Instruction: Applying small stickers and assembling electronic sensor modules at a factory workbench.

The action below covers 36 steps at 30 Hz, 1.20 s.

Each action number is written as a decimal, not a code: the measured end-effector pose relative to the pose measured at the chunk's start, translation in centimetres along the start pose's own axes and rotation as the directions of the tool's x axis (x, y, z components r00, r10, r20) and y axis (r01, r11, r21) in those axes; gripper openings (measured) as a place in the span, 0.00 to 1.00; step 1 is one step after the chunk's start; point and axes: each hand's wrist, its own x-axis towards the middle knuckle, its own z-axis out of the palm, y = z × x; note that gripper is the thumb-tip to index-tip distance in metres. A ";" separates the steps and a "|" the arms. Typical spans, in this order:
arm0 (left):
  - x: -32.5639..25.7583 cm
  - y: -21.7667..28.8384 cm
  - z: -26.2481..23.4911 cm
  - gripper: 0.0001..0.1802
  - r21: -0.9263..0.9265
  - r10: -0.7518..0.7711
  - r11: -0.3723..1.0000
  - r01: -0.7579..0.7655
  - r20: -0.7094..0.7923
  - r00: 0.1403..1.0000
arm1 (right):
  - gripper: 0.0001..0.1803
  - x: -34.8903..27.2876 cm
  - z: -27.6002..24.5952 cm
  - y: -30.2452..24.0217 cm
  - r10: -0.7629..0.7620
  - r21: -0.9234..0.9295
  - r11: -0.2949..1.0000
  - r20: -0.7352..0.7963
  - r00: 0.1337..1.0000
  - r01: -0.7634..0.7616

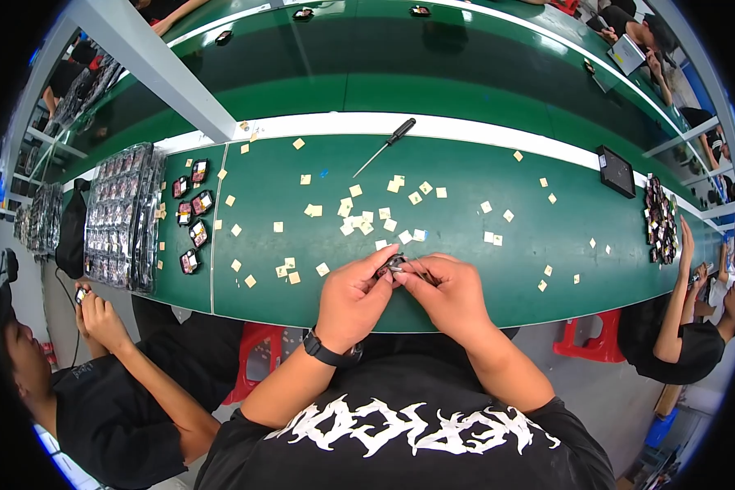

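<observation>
Near the table's front edge, my left hand (354,296) pinches a small black device (392,264) between thumb and fingers. My right hand (447,287) meets it there, its thumb and index finger closed together at the device's right side. What lies between the right fingertips is too small to make out. Several small pale-yellow square pieces (367,216) are scattered over the green table just beyond my hands. Farther off, a screwdriver (394,144) with a black handle lies slanted near the white strip.
Several black devices (198,234) lie at the left beside stacked clear trays (122,216). At the right are a black open box (616,171) and a pile of black parts (661,220). A grey post (159,69) rises at the back left. Co-workers sit on both sides.
</observation>
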 end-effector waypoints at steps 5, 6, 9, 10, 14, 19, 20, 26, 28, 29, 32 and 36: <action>0.1 -0.3 -0.2 0.23 0.133 0.063 0.989 -0.064 0.011 0.998 | 0.05 0.4 0.1 0.2 0.014 0.039 0.999 0.029 0.999 -0.016; 0.1 -0.4 -0.2 0.24 0.123 0.100 0.987 -0.101 0.011 0.995 | 0.06 0.5 0.2 0.3 0.040 0.068 0.997 0.030 0.999 -0.042; 0.1 -0.1 -0.5 0.24 0.149 0.067 0.986 -0.071 0.032 0.997 | 0.07 0.9 0.1 0.2 0.177 0.167 0.969 0.040 0.983 -0.182; 0.1 -0.2 -0.6 0.24 0.148 0.067 0.986 -0.071 0.033 0.997 | 0.09 1.1 0.0 0.1 0.285 0.236 0.927 0.057 0.957 -0.291; -0.2 0.3 -1.1 0.24 0.030 0.008 0.999 -0.011 0.105 0.994 | 0.12 2.0 -0.7 -0.1 0.301 0.195 0.932 0.049 0.952 -0.305; -0.3 0.4 -1.7 0.24 0.066 0.058 0.995 -0.074 0.219 0.974 | 0.13 2.4 -1.5 -0.2 0.299 0.173 0.925 0.223 0.928 -0.339; -0.3 0.3 -1.6 0.25 -0.010 0.044 0.999 -0.042 0.223 0.974 | 0.13 2.5 -1.6 -0.2 0.296 0.174 0.926 0.221 0.929 -0.336; -0.6 0.3 -0.6 0.30 -0.213 0.033 0.977 0.003 0.168 0.985 | 0.11 2.4 -1.3 0.9 0.217 0.382 0.855 0.350 0.911 -0.350; -0.6 0.5 -0.5 0.30 -0.234 0.042 0.972 -0.004 0.158 0.986 | 0.13 2.2 -1.6 0.7 0.201 0.436 0.827 0.361 0.910 -0.356; -0.5 0.5 -0.6 0.31 -0.231 0.050 0.973 -0.008 0.173 0.984 | 0.13 2.3 -1.8 0.6 0.200 0.437 0.826 0.365 0.909 -0.357; -0.6 0.4 -0.6 0.32 -0.198 0.054 0.980 -0.017 0.184 0.982 | 0.14 2.3 -2.2 0.2 0.187 0.415 0.832 0.416 0.890 -0.369; -0.7 0.2 -0.7 0.32 -0.087 0.046 0.996 -0.031 0.183 0.982 | 0.12 1.8 -2.0 0.8 0.186 0.397 0.862 0.327 0.927 -0.313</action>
